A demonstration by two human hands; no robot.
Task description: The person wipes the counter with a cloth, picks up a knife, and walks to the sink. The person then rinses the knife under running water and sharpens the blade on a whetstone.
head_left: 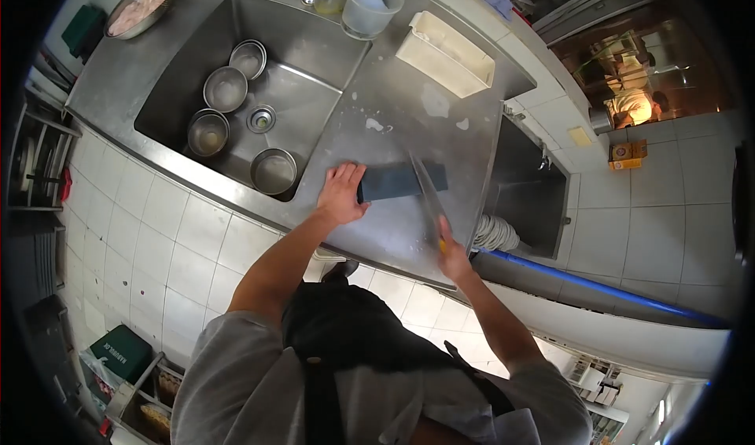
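Observation:
On the steel counter lies a dark grey sharpening stone, a long flat block. My left hand grips its left end, fingers over the far side and thumb along the near one. In my right hand is a knife, my fingers closed round its handle, where a bit of yellow shows. Its long blade, slightly blurred, points away from me and crosses the right part of the stone. Whether the edge touches the stone I cannot tell. Wet patches spot the counter beyond.
Left of the counter is a sink with several metal bowls. Behind stand a clear plastic tub and a cream rectangular container. A mop with a blue handle rests in a low basin on the right.

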